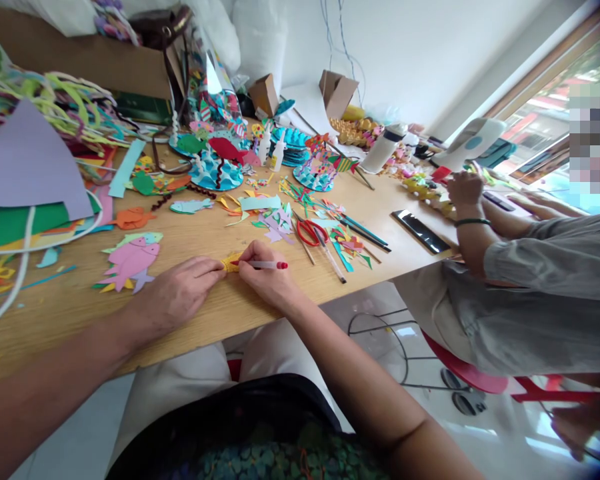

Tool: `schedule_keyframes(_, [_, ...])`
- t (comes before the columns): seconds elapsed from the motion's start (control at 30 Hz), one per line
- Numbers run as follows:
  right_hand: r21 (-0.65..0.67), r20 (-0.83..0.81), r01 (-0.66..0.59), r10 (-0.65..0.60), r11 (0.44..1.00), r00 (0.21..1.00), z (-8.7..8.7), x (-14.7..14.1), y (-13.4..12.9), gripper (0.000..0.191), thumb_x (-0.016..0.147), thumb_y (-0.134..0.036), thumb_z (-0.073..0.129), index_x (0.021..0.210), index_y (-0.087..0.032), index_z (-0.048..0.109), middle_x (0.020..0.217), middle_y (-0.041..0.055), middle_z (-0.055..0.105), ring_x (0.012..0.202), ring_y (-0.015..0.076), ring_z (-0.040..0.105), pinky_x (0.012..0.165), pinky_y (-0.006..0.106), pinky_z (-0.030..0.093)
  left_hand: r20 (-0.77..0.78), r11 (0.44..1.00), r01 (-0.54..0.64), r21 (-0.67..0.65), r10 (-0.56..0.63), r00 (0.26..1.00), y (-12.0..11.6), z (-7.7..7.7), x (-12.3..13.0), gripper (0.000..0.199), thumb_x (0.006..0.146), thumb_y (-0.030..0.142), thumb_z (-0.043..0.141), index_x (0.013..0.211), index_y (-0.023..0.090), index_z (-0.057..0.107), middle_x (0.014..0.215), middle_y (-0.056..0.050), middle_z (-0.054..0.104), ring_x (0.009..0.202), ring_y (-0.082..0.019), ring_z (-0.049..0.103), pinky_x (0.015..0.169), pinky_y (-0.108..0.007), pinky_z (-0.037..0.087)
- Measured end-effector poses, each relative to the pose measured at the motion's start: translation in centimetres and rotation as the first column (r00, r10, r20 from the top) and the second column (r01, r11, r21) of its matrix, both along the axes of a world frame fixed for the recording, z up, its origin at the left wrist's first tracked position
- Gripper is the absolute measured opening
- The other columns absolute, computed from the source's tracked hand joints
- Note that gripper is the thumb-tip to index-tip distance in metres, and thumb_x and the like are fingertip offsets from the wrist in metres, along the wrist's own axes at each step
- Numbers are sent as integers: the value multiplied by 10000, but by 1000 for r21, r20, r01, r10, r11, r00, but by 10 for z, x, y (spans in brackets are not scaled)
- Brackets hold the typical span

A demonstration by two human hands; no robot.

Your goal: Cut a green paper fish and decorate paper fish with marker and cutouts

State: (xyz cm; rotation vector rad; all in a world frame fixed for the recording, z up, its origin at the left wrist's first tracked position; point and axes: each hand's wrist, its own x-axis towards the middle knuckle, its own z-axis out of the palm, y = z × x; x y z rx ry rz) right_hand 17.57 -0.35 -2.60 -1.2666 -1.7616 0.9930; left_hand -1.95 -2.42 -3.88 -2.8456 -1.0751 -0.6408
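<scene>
In my right hand [267, 277] is a red marker pen [265, 265] with a pale barrel, its tip against a small yellow paper piece [230, 262]. The fingers of my left hand [187, 287] pinch that yellow piece at its left side on the table; its outline is partly hidden by both hands. Left of my hands lie stacked pink paper fish [134, 259] and an orange paper fish [134, 218]. Red-handled scissors [311, 233] and a clear-barrelled pen [333, 260] rest to the right among paper scraps [350, 241].
Finished-looking blue paper pieces with fish [215, 175] stand behind, near white glue bottles [278, 152]. A black phone [420, 231] lies at right, beside a co-worker's hand [465, 189]. A white cable [25, 267] crosses the left side. Coloured sheets [30, 160] are piled there.
</scene>
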Motion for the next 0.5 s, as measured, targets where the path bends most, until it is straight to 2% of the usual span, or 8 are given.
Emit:
schedule_keyframes(0.3, [-10, -54, 13, -13, 1000, 998, 5, 1, -2, 75, 704, -179, 501, 655, -208, 453, 600, -64, 469, 550, 91, 423, 517, 218, 328, 20, 1000, -12, -24, 12, 1000, 1, -3, -1, 390, 891, 157, 320, 1111, 175, 641, 1100, -91, 669, 1090, -221, 592, 953, -396, 503])
schedule_keyframes(0.5, [-3, -57, -18, 18, 1000, 998, 2, 0, -1, 52, 708, -194, 496, 676, -211, 458, 595, -65, 464, 536, 93, 418, 510, 222, 325, 39, 1000, -4, -27, 5, 999, 0, -3, -1, 387, 897, 154, 317, 1098, 143, 648, 1097, -118, 669, 1096, -238, 586, 953, -411, 502])
